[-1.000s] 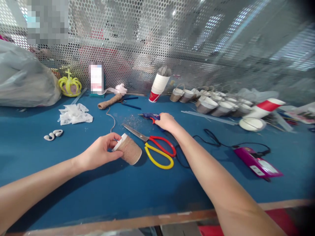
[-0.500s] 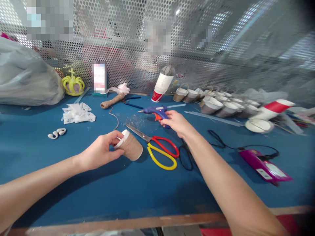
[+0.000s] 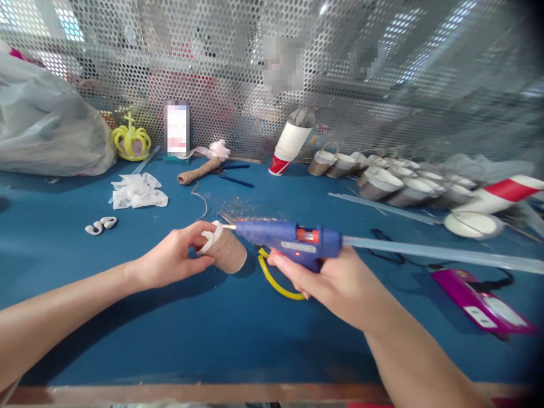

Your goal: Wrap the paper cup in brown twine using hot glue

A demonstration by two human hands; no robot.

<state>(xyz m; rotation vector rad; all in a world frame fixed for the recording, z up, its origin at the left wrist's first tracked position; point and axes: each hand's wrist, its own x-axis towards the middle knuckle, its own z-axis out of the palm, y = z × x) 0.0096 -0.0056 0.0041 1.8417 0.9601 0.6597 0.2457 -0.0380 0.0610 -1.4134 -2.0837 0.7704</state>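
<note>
The left hand (image 3: 174, 258) pinches the white rim of a small tapered cup wrapped in brown twine (image 3: 229, 252), thumb outside, other fingers at its mouth; the cup tilts over the middle of the blue desk (image 3: 170, 345), mouth toward that hand. The right hand (image 3: 340, 280) has its fingers wrapped round the grip of a blue plastic glue gun (image 3: 276, 232), its metal nozzle at the cup's rim, contact unclear. A long translucent glue stick (image 3: 425, 250) juts rightward from the gun's back. Yellow-handled metal scissors (image 3: 276, 286), partly hidden by gun and hand, crowd the cup's right. Open surface runs from the cup to the brown front edge (image 3: 191, 392); a perforated metal panel (image 3: 212, 73) bounds the far side.
</note>
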